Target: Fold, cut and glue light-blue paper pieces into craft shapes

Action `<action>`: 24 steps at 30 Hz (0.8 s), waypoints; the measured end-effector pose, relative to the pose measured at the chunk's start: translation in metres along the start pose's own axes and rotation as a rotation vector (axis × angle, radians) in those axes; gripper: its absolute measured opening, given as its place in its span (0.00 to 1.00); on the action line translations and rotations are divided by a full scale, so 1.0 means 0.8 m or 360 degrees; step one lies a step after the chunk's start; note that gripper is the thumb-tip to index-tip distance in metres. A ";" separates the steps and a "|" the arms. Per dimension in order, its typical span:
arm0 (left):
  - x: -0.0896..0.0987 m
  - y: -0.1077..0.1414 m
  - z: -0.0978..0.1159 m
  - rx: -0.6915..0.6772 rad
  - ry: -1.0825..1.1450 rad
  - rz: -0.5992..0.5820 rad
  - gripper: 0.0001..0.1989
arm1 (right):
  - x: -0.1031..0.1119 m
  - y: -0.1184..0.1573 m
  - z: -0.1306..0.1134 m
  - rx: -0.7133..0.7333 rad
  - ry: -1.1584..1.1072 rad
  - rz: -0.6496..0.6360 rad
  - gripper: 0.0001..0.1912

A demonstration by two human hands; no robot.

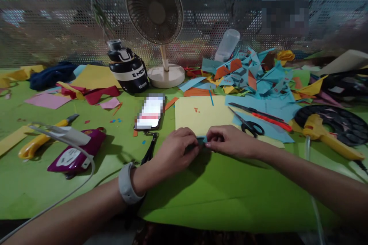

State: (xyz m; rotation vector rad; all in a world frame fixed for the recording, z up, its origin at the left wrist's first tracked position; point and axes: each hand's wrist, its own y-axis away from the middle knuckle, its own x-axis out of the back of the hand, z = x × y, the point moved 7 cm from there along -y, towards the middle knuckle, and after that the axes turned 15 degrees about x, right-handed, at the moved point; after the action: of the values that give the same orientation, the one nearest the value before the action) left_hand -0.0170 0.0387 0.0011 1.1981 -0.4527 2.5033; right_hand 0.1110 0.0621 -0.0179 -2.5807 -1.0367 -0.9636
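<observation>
Between my two hands is a small piece of blue paper (202, 139), mostly hidden by the fingers. My left hand (180, 146), with a grey watch (129, 183) at the wrist, pinches its left end. At the other end, my right hand (227, 140) grips it between thumb and forefinger. Both hands are just over the near edge of a pale yellow sheet (198, 113) bearing tiny orange scraps. Black-handled scissors (252, 127) and a red-and-black utility knife (267, 118) lie beyond my right hand on blue paper (283, 132).
A phone (150, 111), black flask (128, 71) and fan (156, 11) stand or lie ahead. Blue and orange scraps (247, 71) are heaped at back right, near a yellow glue gun (327, 136). Yellow pliers (46, 138) and a purple pouch (77, 153) lie left.
</observation>
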 end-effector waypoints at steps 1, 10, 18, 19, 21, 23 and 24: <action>0.000 -0.001 0.000 0.0041 0.0007 -0.0002 0.06 | 0.000 0.001 0.001 -0.0017 -0.0032 0.0023 0.09; -0.001 -0.007 -0.006 0.0263 -0.0029 -0.0045 0.02 | -0.002 0.003 0.011 -0.0041 -0.0206 0.0146 0.10; -0.001 0.004 0.005 -0.0098 -0.0205 0.0125 0.06 | 0.004 0.001 0.012 -0.0028 -0.0027 0.0212 0.09; -0.002 0.007 0.007 -0.0149 -0.0245 0.0139 0.06 | 0.005 0.001 0.012 -0.0023 -0.0020 0.0227 0.10; -0.002 0.011 0.009 -0.0242 -0.0307 0.0161 0.07 | 0.006 0.001 0.011 -0.0017 0.0013 0.0249 0.10; -0.001 0.015 0.012 -0.0317 -0.0350 0.0179 0.07 | 0.008 0.000 0.010 0.0002 0.0062 0.0266 0.10; 0.000 0.016 0.014 -0.0358 -0.0363 0.0183 0.08 | 0.008 0.000 0.010 0.0010 0.0078 0.0268 0.09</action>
State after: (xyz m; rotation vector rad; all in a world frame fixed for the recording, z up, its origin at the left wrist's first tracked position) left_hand -0.0148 0.0223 0.0055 1.4049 -0.8592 2.3383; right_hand 0.1184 0.0685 -0.0198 -2.5757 -0.7941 -0.9737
